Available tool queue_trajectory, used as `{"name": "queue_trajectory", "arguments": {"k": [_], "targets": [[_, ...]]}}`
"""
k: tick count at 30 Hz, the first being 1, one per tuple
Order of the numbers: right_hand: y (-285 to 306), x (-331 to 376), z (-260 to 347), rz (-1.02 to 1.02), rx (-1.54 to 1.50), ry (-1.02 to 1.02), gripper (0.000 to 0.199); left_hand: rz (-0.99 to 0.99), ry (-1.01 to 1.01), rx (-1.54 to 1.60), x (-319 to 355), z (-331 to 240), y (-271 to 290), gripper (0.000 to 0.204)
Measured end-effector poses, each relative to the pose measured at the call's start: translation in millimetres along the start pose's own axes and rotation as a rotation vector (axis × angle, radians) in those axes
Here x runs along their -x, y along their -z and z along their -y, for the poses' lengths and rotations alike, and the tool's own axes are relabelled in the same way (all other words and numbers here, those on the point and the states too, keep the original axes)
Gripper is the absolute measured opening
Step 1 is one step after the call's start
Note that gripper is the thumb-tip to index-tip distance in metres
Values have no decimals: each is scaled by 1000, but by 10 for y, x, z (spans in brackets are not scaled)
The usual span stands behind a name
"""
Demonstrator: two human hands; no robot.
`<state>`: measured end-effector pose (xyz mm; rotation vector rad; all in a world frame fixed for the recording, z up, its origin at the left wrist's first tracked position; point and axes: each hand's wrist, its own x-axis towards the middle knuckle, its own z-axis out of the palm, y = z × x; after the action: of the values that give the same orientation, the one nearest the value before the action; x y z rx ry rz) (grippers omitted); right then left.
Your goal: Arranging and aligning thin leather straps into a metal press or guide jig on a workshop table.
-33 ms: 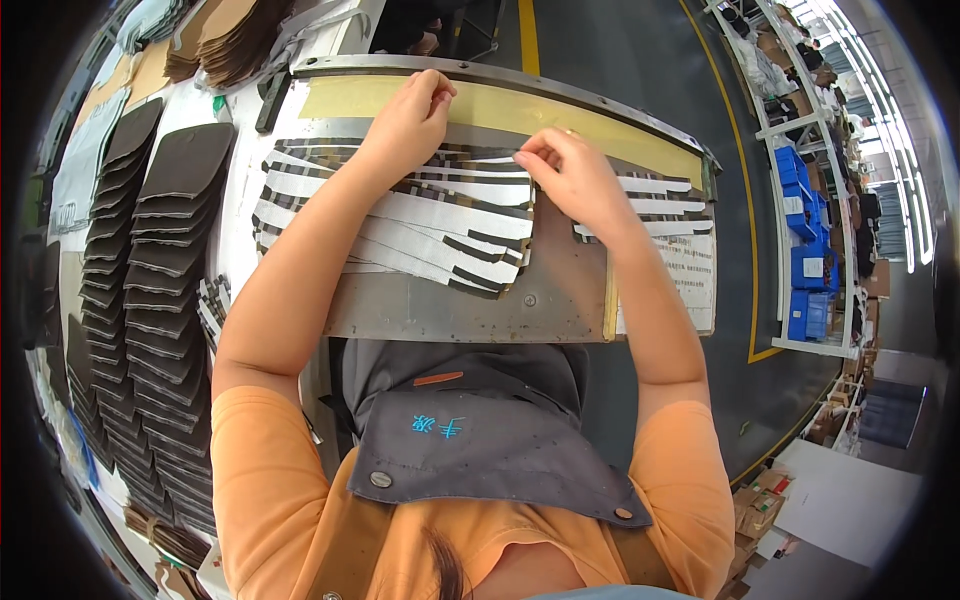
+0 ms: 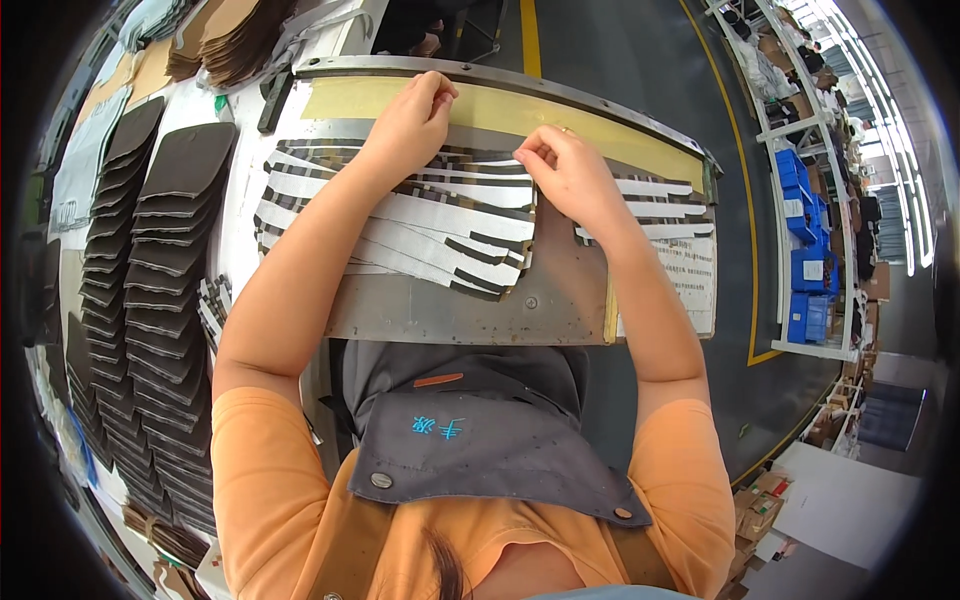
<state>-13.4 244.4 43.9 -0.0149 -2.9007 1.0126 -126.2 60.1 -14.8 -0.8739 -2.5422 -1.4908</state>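
My left hand is closed in a pinch over the far part of a grey metal board, near a yellow band. Whatever its fingertips hold is too small to make out. To its right, my right hand is also pinched, its fingertips at the far right ends of a fanned pile of white strips with dark ends. Whether a strip is between those fingers is hidden. My left forearm crosses over the pile. More such strips lie beyond my right wrist, beside a printed sheet.
A metal rail edges the board's far side. On the left table, dark overlapping pads stand in long rows, with brown stacked pieces behind them. A shelf with blue bins stands across the aisle at right.
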Motion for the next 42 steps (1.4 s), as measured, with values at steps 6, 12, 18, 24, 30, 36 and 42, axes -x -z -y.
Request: {"name": "queue_trajectory", "arguments": {"k": [6,12,18,24,30,36,42], "targets": [[-91,-104,57,-293,-61,205,8,3,178,245,-40,2,111,18],[-70,-190,-144,-313,-184,35,11,100,182,164,-71,-54,285,18],[-9,-183,-250,26,-255,-129,17,403,93,105,-63,-67,426,15],[-126,-311,-41,18,47,235,22,215,-353,-89,-44,-237,411,13],[-218,-453,12,110,147,145,17,480,-289,-510,422,-717,324,20],[3,-675,-170,-195,422,312,19,586,-154,-532,383,-842,441,18],[284,-589,-514,-82,463,147,18,325,-172,-603,237,-537,278,23]]}}
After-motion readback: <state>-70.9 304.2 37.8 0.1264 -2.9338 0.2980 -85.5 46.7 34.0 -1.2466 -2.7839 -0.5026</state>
